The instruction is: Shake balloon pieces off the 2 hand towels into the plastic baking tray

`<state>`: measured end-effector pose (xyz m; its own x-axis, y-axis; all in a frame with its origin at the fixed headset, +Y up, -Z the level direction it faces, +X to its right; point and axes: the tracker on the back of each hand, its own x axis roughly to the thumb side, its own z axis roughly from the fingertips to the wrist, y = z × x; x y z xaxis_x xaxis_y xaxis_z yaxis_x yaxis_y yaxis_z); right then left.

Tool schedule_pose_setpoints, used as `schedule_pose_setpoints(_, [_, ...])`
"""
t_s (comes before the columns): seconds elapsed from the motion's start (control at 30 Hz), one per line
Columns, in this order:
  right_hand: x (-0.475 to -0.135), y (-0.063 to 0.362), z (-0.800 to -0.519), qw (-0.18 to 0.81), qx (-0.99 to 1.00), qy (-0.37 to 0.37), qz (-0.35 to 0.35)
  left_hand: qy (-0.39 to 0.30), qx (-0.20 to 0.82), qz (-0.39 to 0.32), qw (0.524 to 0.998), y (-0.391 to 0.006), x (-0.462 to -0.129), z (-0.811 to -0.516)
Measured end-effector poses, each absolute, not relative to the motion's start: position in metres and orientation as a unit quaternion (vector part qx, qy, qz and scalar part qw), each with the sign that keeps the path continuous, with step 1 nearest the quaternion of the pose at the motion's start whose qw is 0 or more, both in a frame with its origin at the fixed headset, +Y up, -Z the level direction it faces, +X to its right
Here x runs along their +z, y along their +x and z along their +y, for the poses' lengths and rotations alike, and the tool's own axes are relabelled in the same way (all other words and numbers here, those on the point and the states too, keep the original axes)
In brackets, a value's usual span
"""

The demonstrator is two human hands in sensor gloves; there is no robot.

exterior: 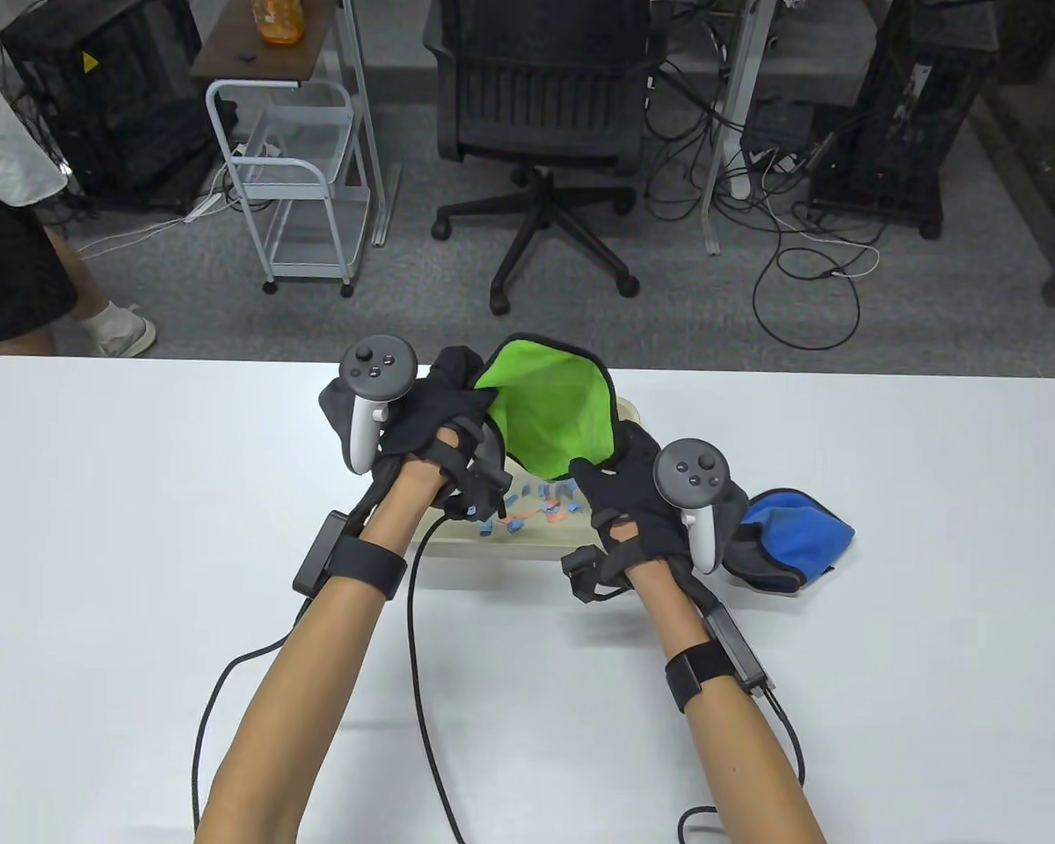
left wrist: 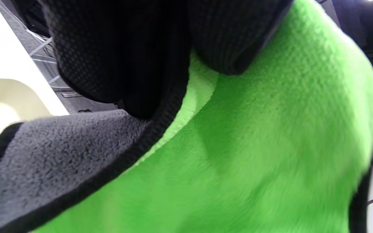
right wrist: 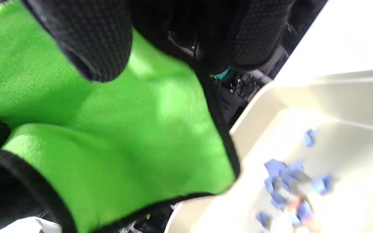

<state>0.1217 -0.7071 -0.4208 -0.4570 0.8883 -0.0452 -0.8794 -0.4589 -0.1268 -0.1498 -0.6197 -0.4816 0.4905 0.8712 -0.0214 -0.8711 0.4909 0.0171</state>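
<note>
A green hand towel with a grey back and black edging hangs above the cream plastic baking tray. My left hand grips its left edge and my right hand grips its right edge. In the left wrist view the green towel fills the frame under my gloved fingers. The right wrist view has the green towel over the tray, where several blue balloon pieces lie. Balloon pieces also show in the tray between my wrists. A blue towel lies crumpled on the table right of my right hand.
The white table stretches wide on both sides. Glove cables trail across it toward the near edge. Beyond the far edge stand an office chair and a white wire cart; a person stands at far left.
</note>
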Motion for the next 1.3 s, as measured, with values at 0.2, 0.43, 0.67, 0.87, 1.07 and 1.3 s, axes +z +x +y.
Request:
schedule_pose_setpoints(0.2, [-0.388,0.148,-0.712,0.513,0.857,-0.03,-0.023,0.004,0.496,0.001,0.868,-0.134,-0.48,-0.608])
schedule_pose_setpoints(0.43, [-0.343,0.153,-0.718,0.388,0.92,0.044,-0.035,0.009,0.482,0.002,0.876,-0.132,-0.476,-0.603])
schedule_pose_setpoints(0.67, [-0.32,0.149,-0.739,0.371,0.925,0.082,-0.029,0.016,0.478,0.009,0.878,-0.134,-0.473,-0.6])
schedule_pose_setpoints(0.87, [-0.316,0.146,-0.746,0.343,0.934,0.1,-0.015,0.024,0.466,0.01,0.884,-0.141,-0.467,-0.594])
schedule_pose_setpoints(1.07, [-0.315,0.146,-0.747,0.346,0.932,0.107,-0.011,0.032,0.467,0.015,0.883,-0.165,-0.461,-0.581])
schedule_pose_setpoints(1.3, [-0.314,0.146,-0.747,0.336,0.935,0.111,-0.01,0.052,0.475,0.041,0.878,-0.217,-0.449,-0.56])
